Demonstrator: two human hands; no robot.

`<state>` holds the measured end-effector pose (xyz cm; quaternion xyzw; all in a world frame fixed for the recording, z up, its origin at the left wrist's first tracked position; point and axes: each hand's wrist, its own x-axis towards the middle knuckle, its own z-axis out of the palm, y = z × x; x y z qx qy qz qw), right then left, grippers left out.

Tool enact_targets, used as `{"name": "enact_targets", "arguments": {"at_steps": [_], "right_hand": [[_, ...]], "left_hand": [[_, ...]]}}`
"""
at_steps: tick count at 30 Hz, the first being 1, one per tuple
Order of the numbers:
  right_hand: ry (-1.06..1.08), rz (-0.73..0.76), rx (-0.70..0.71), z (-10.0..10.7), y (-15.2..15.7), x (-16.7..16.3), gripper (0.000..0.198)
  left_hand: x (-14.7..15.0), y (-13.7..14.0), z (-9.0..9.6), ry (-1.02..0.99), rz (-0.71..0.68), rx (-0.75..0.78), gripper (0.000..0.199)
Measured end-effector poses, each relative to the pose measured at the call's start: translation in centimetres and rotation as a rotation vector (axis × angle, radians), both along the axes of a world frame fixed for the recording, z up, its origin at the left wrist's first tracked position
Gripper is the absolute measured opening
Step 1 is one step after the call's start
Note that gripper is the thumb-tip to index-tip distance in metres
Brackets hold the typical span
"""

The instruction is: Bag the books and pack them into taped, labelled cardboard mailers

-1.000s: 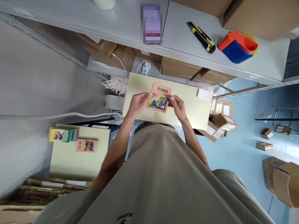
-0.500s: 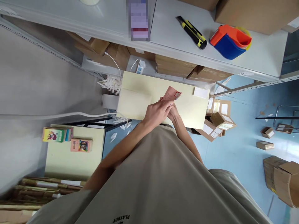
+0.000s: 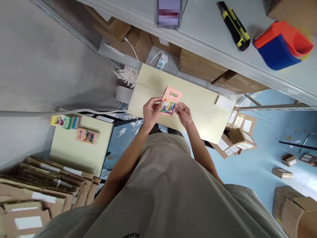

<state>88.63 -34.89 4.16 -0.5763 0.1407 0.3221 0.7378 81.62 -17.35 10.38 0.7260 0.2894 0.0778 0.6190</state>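
A pink booklet [image 3: 170, 96] with a colourful picture on its cover is held between both hands, above the pale yellow table [image 3: 198, 112]. My left hand [image 3: 151, 112] grips its left edge, thumb on the cover. At the lower right edge, the fingertips of my right hand [image 3: 184, 113] pinch it. The cover faces up toward me. A white pad or stack of paper [image 3: 224, 102] lies near the table's right end.
On the shelf above are a yellow-black box cutter [image 3: 234, 26] and an orange-blue tape dispenser [image 3: 279, 46]. Left, a side table [image 3: 71, 148] bears pink booklets [image 3: 87, 136] and other books [image 3: 64, 122]. Flattened cardboard [image 3: 49, 185] is stacked lower left; boxes [image 3: 237, 135] lie on the floor at right.
My hands were together, one over the other, on the booklet; now they are apart at its two sides. The booklet has turned so its picture cover shows. The view has shifted.
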Motion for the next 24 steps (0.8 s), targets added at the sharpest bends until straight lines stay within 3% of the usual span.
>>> {"name": "enact_targets", "arguments": {"at_steps": [7, 16, 20, 24], "right_hand": [[-0.045, -0.024, -0.095, -2.7, 5.5, 0.3, 0.051], [-0.097, -0.047, -0.191, -7.2, 15.5, 3.7, 0.055], [-0.165, -0.038, -0.283, -9.7, 18.6, 6.2, 0.062], [-0.18, -0.044, -0.407, -11.6, 20.6, 8.3, 0.052]], "left_hand": [[0.7, 6.9, -3.3, 0.099, -0.034, 0.145, 0.037], [4.4, 17.1, -8.7, 0.202, -0.094, 0.215, 0.038], [6.9, 20.3, -11.5, 0.235, -0.144, 0.187, 0.04], [8.9, 22.3, -14.3, 0.267, -0.192, 0.148, 0.048]]}}
